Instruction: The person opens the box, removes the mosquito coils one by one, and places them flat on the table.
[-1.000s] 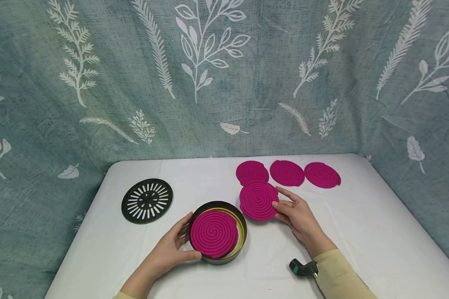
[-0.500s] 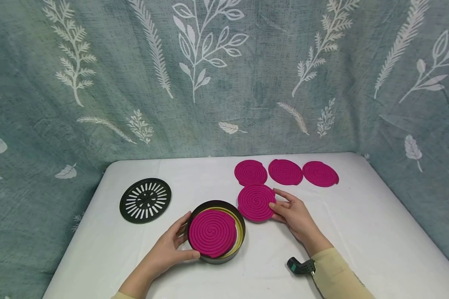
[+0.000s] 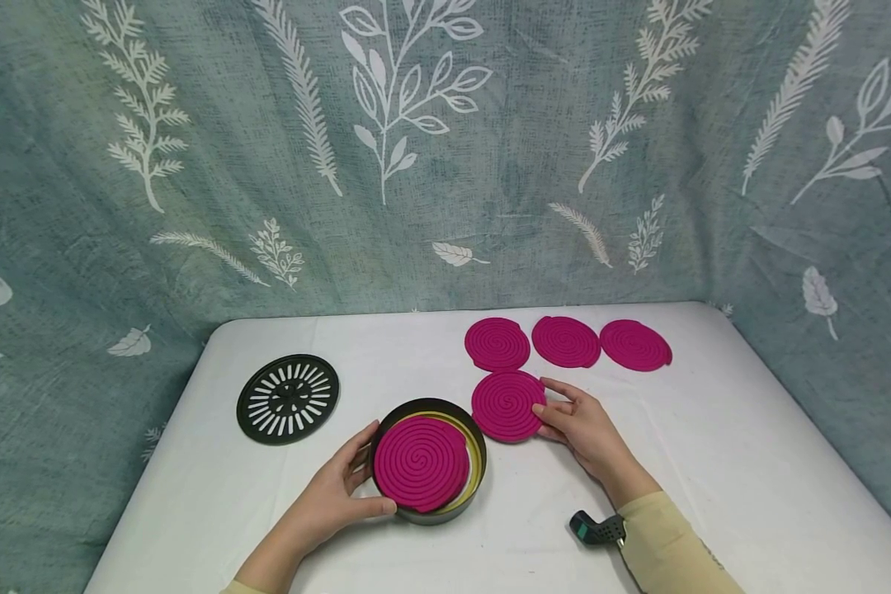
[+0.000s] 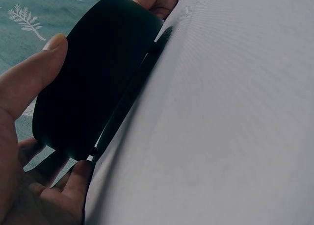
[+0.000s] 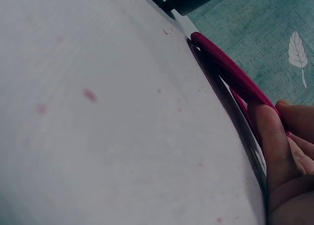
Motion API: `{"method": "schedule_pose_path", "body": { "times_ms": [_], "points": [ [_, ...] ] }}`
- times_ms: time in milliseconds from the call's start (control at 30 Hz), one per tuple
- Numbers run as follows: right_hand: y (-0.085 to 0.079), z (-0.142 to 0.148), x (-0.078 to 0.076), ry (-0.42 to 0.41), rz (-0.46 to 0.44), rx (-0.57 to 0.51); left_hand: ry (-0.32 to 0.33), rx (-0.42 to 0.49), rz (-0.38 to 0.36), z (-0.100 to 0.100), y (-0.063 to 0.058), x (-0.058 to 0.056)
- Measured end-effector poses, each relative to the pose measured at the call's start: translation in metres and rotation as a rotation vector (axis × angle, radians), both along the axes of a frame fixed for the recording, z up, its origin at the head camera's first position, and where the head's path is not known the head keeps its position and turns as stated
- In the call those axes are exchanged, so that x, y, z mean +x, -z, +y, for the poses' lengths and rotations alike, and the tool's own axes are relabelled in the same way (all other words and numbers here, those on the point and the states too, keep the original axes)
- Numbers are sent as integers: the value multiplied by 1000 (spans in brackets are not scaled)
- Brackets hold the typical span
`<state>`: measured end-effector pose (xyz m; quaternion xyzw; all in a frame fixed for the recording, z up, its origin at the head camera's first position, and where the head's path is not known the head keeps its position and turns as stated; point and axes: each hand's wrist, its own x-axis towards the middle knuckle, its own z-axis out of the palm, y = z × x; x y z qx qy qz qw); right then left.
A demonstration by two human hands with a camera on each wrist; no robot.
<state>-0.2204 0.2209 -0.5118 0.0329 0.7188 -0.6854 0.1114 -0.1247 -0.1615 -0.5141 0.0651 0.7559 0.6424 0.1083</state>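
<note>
My left hand (image 3: 341,483) grips a round black tin (image 3: 481,487) with a yellow inside, thumb at the near rim and fingers round the left side. In the tin lies a magenta mosquito coil (image 3: 421,464). The left wrist view shows the tin's dark side wall (image 4: 98,73) between thumb and fingers. My right hand (image 3: 582,433) pinches another magenta mosquito coil (image 3: 506,406) by its right edge. In the right wrist view this coil (image 5: 230,63) slants, its held edge raised over the table and its far edge close to the cloth.
Several more magenta coils, one of them the middle coil (image 3: 566,341), lie in a row at the back right. A black slotted lid (image 3: 288,399) lies at the left on the white table (image 3: 193,495). A patterned cloth (image 3: 416,247) hangs behind.
The coil in my right hand has come down slightly towards the table, just in front of the back row. My left hand and the tin have stayed put; the head view shifted a little.
</note>
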Motion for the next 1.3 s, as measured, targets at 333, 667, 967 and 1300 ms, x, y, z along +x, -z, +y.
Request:
{"method": "schedule_pose_path", "body": {
  "times_ms": [333, 667, 967, 1300],
  "points": [
    [-2, 2, 1, -35, -24, -41, 17, 15, 2, -1, 1, 0],
    [-5, 2, 3, -32, -59, -42, 16, 17, 0, -1, 2, 1],
    [-5, 3, 2, -52, -67, -76, 21, 22, 4, -2, 1, 1],
    [-10, 9, 4, -131, -53, -71, 11, 8, 2, 0, 1, 1]
  ]
}}
